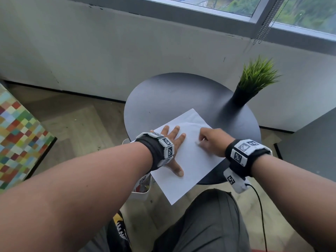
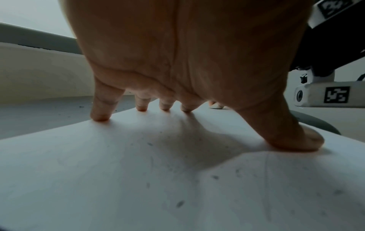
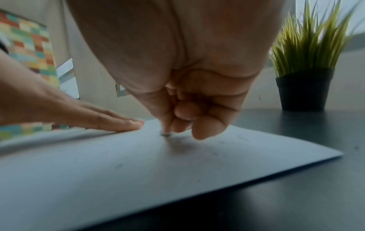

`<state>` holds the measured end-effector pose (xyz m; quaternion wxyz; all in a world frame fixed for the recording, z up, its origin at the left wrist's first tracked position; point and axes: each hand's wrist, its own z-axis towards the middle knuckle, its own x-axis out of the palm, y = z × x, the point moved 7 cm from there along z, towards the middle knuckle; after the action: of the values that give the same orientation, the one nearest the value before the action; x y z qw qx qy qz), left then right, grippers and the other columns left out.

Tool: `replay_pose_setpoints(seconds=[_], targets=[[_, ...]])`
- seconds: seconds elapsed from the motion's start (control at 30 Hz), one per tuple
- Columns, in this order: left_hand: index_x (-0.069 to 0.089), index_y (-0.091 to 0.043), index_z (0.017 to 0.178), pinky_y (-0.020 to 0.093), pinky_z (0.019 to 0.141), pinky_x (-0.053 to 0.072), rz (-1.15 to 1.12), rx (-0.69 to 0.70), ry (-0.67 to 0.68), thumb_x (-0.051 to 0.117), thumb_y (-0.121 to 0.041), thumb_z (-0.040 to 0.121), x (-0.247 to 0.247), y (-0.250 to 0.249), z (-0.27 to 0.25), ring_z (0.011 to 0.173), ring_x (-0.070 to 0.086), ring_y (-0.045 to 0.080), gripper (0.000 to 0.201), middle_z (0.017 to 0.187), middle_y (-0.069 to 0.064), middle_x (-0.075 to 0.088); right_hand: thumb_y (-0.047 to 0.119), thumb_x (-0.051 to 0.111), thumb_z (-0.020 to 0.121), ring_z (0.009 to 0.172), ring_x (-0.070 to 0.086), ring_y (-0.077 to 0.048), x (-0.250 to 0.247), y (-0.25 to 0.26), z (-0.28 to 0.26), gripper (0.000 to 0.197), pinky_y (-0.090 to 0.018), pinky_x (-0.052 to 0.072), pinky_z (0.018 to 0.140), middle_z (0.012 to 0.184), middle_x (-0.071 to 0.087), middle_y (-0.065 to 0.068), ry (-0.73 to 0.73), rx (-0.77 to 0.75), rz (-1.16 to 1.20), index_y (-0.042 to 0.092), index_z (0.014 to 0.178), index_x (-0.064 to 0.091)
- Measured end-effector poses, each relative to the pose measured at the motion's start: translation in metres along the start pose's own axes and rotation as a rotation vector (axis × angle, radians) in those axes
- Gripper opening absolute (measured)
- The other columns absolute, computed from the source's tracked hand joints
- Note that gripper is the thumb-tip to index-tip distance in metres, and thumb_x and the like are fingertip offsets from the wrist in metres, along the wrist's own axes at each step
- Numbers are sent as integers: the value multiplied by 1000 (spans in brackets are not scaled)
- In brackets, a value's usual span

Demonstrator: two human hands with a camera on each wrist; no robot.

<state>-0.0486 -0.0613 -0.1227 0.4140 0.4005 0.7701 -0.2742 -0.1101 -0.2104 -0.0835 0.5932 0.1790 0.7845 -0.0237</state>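
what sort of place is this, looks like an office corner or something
Probably a sitting corner in an office or flat; I cannot tell which. A small round table with a potted plant and a sheet of paper stands below a window, with a checked seat on wood flooring.

Grey wall [image 1: 109, 51], window [image 1: 236, 4], seemingly wooden floor [image 1: 76, 120]

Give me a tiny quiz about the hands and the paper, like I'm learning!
1. True or false: the left hand lies flat on the sheet of paper.
2. What stands on the round table? A) a mug B) a potted plant C) a lamp
3. Fill the gap: the right hand pinches a small pale object against the paper with ___ fingers (curled or straight).
Key: 1 true; 2 B; 3 curled.
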Motion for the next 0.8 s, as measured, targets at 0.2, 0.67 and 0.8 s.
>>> replay_pose_setpoints(seconds=[0.2, 0.67, 0.8], targets=[[-19, -33, 157, 72, 115, 8, 1, -13, 20, 67, -91, 54, 1, 1, 1, 153, -20, 34, 146, 165, -4, -29, 24, 52, 91, 78, 51, -23, 33, 71, -44, 10, -32, 44, 71, 89, 64, -4, 128, -301, -31, 16, 96, 57], [-9, -38, 159, 60, 122, 3, 35, 15, -80, 52, -95, 63, 9, -14, -8, 154, -14, 32, 127, 167, 3, -19, 43, 58, 91, 90, 57, -25, 7, -34, -8, 21, -33, 45, 76, 94, 63, -2, -110, 206, 185, 23, 97, 55], [-13, -37, 158, 61, 121, 1, 33, 11, -77, 53, -95, 62, 10, -14, -5, 154, -16, 32, 130, 167, 3, -22, 36, 54, 91, 89, 52, -27, 8, -5, -16, 16, -36, 43, 74, 93, 60, -4, -75, 82, 103, 20, 93, 48]])
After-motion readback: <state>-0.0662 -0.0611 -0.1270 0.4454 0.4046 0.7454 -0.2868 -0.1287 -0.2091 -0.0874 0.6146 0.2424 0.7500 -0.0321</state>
